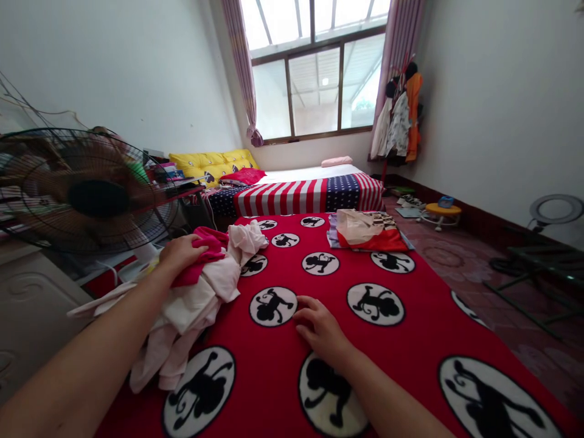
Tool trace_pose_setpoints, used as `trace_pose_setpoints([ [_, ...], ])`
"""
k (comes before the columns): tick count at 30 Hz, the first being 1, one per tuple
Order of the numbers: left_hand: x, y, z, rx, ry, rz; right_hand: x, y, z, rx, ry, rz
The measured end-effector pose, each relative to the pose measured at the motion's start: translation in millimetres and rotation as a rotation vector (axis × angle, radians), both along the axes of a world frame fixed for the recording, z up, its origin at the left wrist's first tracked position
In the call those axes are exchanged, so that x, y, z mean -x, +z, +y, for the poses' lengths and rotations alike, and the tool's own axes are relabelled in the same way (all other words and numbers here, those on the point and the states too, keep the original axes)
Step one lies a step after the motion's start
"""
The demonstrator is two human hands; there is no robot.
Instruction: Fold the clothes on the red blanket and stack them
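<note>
My left hand (180, 254) is closed on a bright pink garment (210, 246), which lies on top of a loose heap of white clothes (201, 307) at the left side of the bed. Just above the red blanket (326, 289), patterned with black monkeys in white circles, my right hand (321, 327) has its fingers apart and holds nothing. I cannot tell whether it touches the cloth. Toward the far right corner of the blanket sits a flat stack of folded clothes (367, 230), with beige, orange-red and patterned pieces.
A large black fan (98, 198) stands close on the left, by a white cabinet (27, 310). Beyond is a second bed with a flag-striped cover (283, 196). On the right are a yellow stool (442, 210), a ring light (555, 211) and a coat rack with hanging clothes (400, 121).
</note>
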State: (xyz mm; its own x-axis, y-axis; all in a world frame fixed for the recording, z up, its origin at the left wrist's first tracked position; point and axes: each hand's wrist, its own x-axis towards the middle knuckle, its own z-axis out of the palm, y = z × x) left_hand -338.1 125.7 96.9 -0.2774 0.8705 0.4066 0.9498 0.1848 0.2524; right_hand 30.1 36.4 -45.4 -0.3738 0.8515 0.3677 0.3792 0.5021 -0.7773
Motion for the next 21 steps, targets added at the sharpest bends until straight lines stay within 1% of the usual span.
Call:
trace_pose_setpoints([
  [4, -2, -2.0, -9, -0.218, -0.017, -0.16, -1, -1.3, 1, -0.008, 0.001, 0.0],
  [7, 0, 3.4, -13, -0.464, -0.005, -0.325, -1, -3.0, 2, -0.014, 0.006, -0.017],
  [8, -1, 7.8, -12, -0.562, -0.005, -0.381, -2, -3.4, 2, -0.018, 0.008, -0.022],
  [10, -11, 21.4, -12, -0.749, -0.044, -0.484, -1, -3.8, 1, -0.023, 0.011, -0.023],
  [12, -35, 40.2, -13, -0.88, -0.127, -0.558, 0, -3.0, 1, -0.014, 0.007, 0.008],
  [13, -52, 50.2, -16, -0.916, -0.203, -0.596, 1, -2.1, 0, -0.004, 0.0, 0.045],
  [14, -73, 59.7, -20, -0.93, -0.272, -0.626, 1, -0.8, 0, 0.016, -0.007, 0.1],
  [15, -96, 67.6, -25, -0.939, -0.383, -0.67, 1, 0.7, 0, 0.049, -0.011, 0.175],
  [16, -120, 73.2, -31, -0.93, -0.616, -0.811, 0, 2.4, 1, 0.097, -0.009, 0.265],
  [17, -144, 75.6, -38, -0.881, -0.805, -0.914, -3, 4.4, 3, 0.157, -0.007, 0.371],
  [18, -167, 74.1, -45, -0.801, -0.928, -0.992, -7, 6.6, 5, 0.216, -0.01, 0.483],
  [19, -188, 68.3, -51, -0.695, -1.011, -1.06, -12, 9.1, 8, 0.253, -0.028, 0.581],
  [20, -206, 58.1, -56, -0.53, -1.091, -1.095, -18, 11.9, 11, 0.258, -0.062, 0.651],
  [21, -221, 43.7, -60, -0.326, -1.152, -1.097, -26, 15.2, 14, 0.233, -0.103, 0.688],
])
